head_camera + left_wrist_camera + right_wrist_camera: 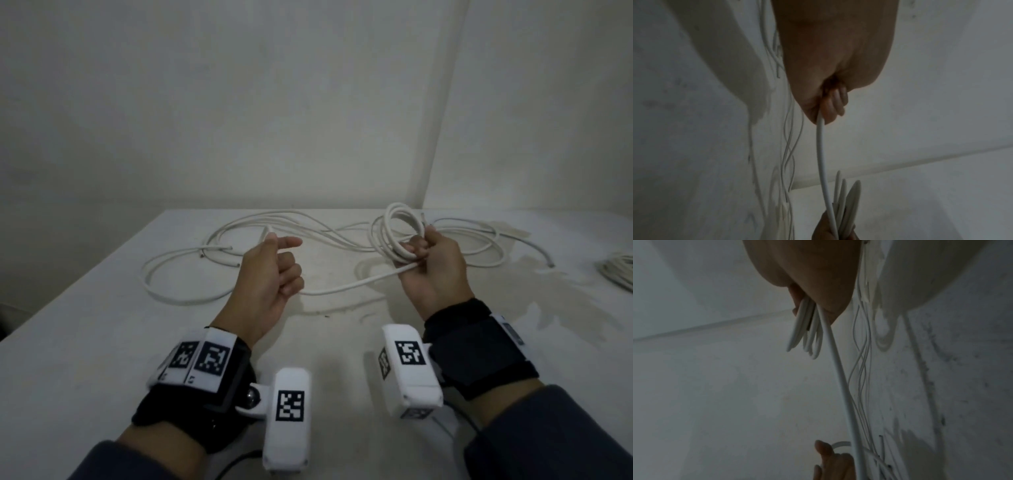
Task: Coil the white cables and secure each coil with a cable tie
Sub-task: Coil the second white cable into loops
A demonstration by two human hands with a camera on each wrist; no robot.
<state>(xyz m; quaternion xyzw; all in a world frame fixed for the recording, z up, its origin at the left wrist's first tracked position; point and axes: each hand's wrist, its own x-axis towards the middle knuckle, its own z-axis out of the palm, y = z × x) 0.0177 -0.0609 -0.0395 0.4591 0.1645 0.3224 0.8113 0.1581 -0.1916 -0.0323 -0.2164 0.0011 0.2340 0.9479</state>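
So nearest to me are the two wrist rigs, black straps with white camera blocks [290, 416] carrying printed square markers, and grey sleeves [555, 442] at the bottom edge; just past them the left hand [269, 279] sits above the desk [85, 342] with its lower fingers curled in and the index finger pointing right; from the head view it looks like it's holding nothing, but the left wrist view shows its fingers curled round one white strand [821, 154] that runs across to the other hand, so it is gripping that strand; a bit further right, the right hand [433, 270] is clenched around a coil of white cable [400, 233], a few loops standing up above the fist, and the right wrist view shows those loops [807, 331] bunched under the fingers with the single strand leaving beside them; behind both hands the rest of the loose white cable [239, 233] sprawls in wide curves over the desk, a couple of cut ends [230, 248] showing left of centre; at the far right edge there's another bundle of white cable [618, 272], partly cut off by the frame; beyond that just plain pale walls [239, 102] meeting in a corner; can't make out any cable tie.
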